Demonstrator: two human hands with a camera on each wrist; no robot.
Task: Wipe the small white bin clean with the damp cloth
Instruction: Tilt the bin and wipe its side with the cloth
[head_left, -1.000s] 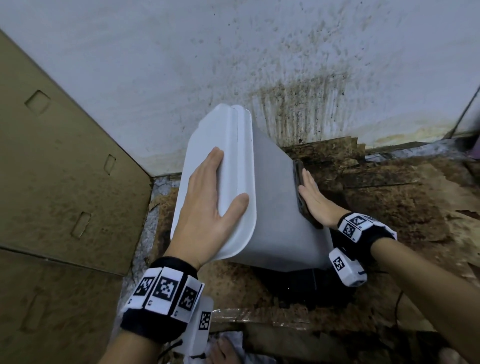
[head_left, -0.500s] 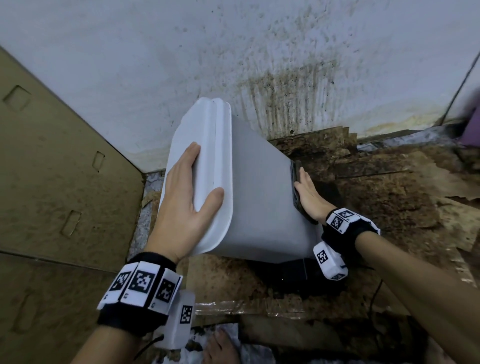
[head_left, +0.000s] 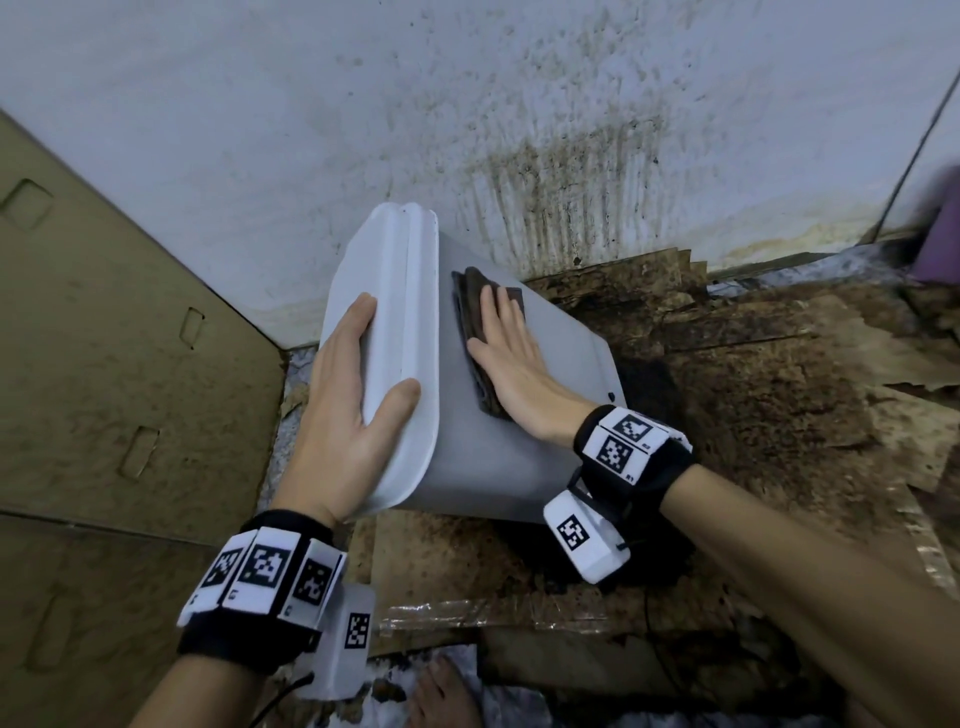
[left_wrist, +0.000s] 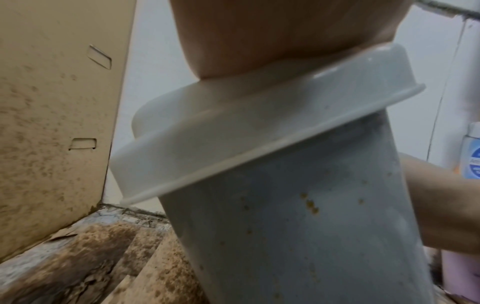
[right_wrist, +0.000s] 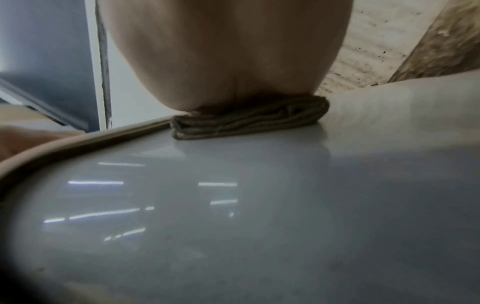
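Note:
The small white bin (head_left: 519, 431) is tipped over to the left, its lid facing left. My left hand (head_left: 353, 384) lies flat on the lid (head_left: 387, 312), with the thumb hooked over the lid's rim. My right hand (head_left: 506, 353) presses a folded dark brown cloth (head_left: 467, 312) flat against the bin's upward side wall, fingers straight. The left wrist view shows the lid rim (left_wrist: 259, 127) under my palm and small orange specks on the bin wall (left_wrist: 309, 205). In the right wrist view the folded cloth (right_wrist: 249, 121) sits under my palm on the glossy bin wall (right_wrist: 233, 216).
A stained white wall (head_left: 519, 130) stands behind the bin. A cardboard sheet (head_left: 104, 338) leans on the left. Dirty, torn cardboard (head_left: 779, 389) covers the floor to the right. A bare foot (head_left: 441, 696) shows at the bottom edge. A bottle (left_wrist: 471, 152) stands at the far right.
My right hand has brought the cloth from the bin's far right side up onto its upward wall near the lid. My left hand stays on the lid.

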